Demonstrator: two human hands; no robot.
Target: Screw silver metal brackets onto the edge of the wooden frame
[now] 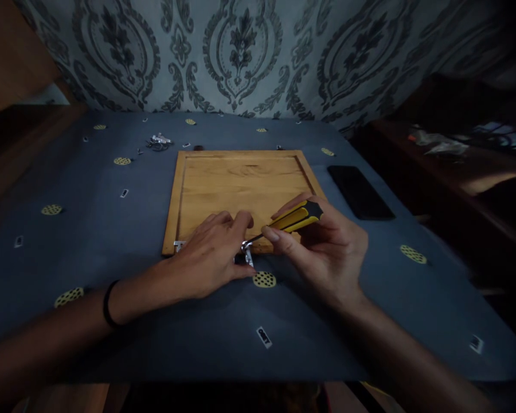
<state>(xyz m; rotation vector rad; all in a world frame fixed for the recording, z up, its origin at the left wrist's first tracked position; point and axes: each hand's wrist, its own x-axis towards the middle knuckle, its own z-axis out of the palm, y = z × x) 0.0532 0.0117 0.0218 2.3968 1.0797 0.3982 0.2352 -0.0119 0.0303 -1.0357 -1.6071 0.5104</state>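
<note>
A wooden framed panel (241,189) lies flat on the table, its near edge towards me. My left hand (212,249) rests over that edge, thumb and forefinger closed around a small shiny metal fitting (249,256) that sticks out past the wood. Held in my right hand (337,252) is a screwdriver (298,217) with a yellow and black handle. Its thin shaft slants down to the left, with the tip at the fitting. The exact contact of the tip is too small to make out. Another metal piece (179,245) shows at the panel's near left corner, partly behind my left hand.
A dark blue patterned cloth (146,332) covers the table. To the right of the panel lies a black phone-like slab (361,192). Small metal parts (158,142) are heaped at the back left. Behind the table hangs a patterned curtain (241,51).
</note>
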